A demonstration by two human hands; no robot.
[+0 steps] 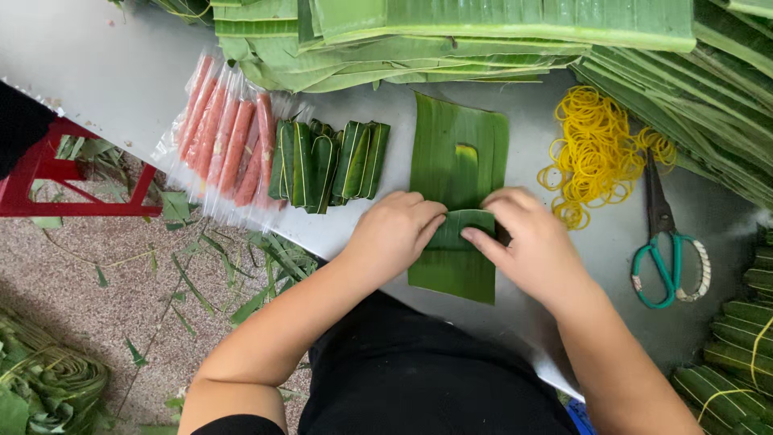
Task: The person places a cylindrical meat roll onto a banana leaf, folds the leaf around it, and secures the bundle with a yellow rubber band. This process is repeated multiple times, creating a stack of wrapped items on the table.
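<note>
Where the grey table (121, 89) meets the floor at the left, pink sausages in clear wrap (225, 137) lie beside a row of small leaf-wrapped rolls (326, 161). Next, the left hand (394, 234) curls its fingers onto a small green roll (465, 228), which lies across a flat banana leaf sheet (459, 157) at the table's middle. The right hand (527, 242) pinches the roll's other end. Farther right lie yellow rubber bands (592, 149) and green-handled scissors (664, 250).
</note>
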